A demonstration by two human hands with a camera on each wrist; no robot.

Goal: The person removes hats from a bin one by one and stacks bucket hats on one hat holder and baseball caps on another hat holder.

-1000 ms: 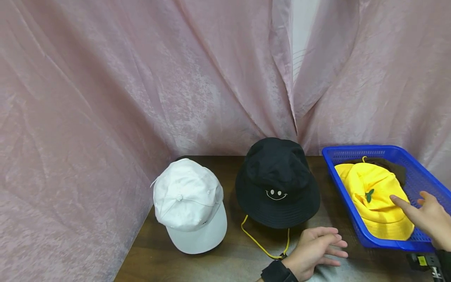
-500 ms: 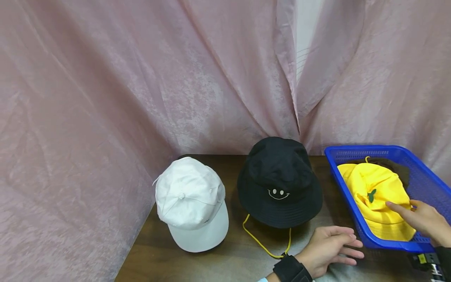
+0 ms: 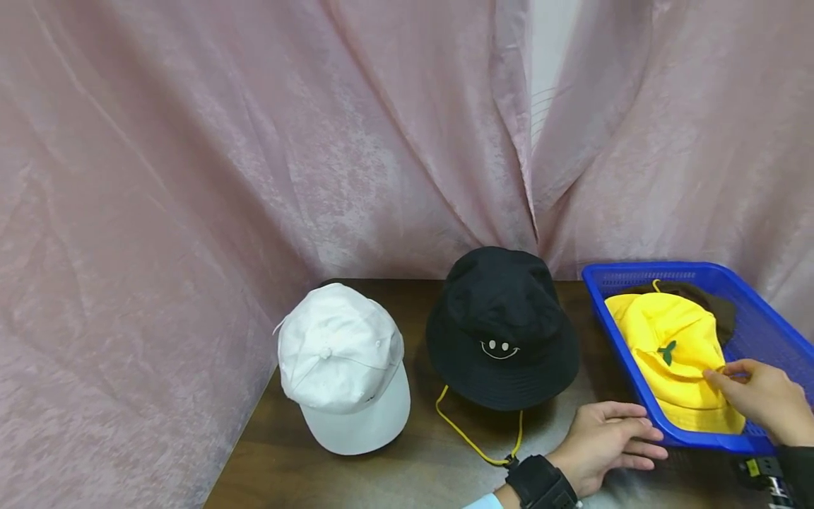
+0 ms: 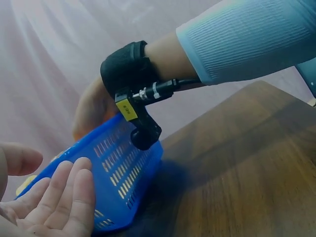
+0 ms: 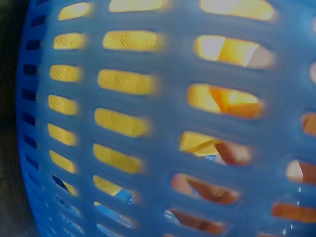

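Note:
A yellow hat with a small green sprout on its crown lies in the blue basket at the right. My right hand reaches over the basket and pinches the hat's right side between thumb and fingers. Through the basket's slots in the right wrist view show the yellow cloth and parts of that hand. My left hand stays by the basket's near left corner, fingers extended and holding nothing. In the left wrist view the left hand's fingers stand before the basket wall.
A dark brown hat lies behind the yellow one in the basket. On the wooden table stand a black bucket hat with a smile and yellow cord, and a white cap. Pink curtain hangs behind.
My right hand has come down onto the yellow hat and closed its fingers on the cloth. The left hand has moved right, toward the basket's corner.

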